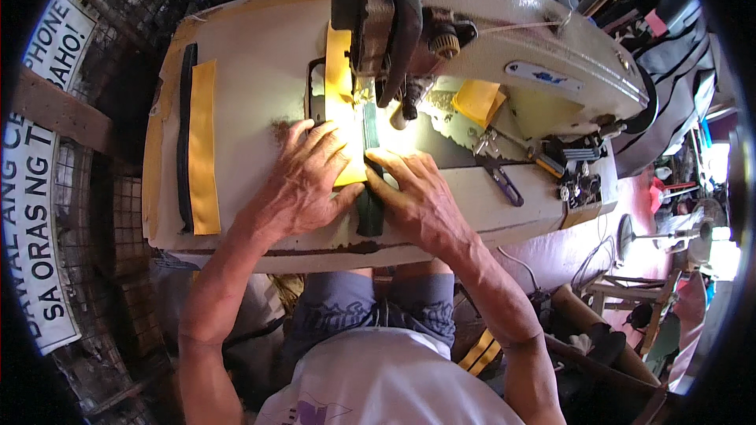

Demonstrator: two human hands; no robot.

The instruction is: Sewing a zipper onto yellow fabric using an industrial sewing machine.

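Observation:
My left hand [311,173] lies over the yellow fabric strip [339,71] under the sewing machine's needle area, fingers slightly spread on it and thumb at its lower end. My right hand [405,189] grips the dark green strip [370,219] beside the yellow one, index finger and thumb bent along their shared edge. The machine head [378,55] stands over both strips, with bright light washing out the stitching spot. Another yellow strip [205,145] and a black strip [186,138] lie apart on the left of the machine table [244,47].
A folded yellow piece [476,101], dark purple snips [504,183] and small metal parts [571,189] lie on the right of the table. A mesh panel with signs [67,212] stands at left. Dark material hangs behind the machine. A fan [634,240] stands at right.

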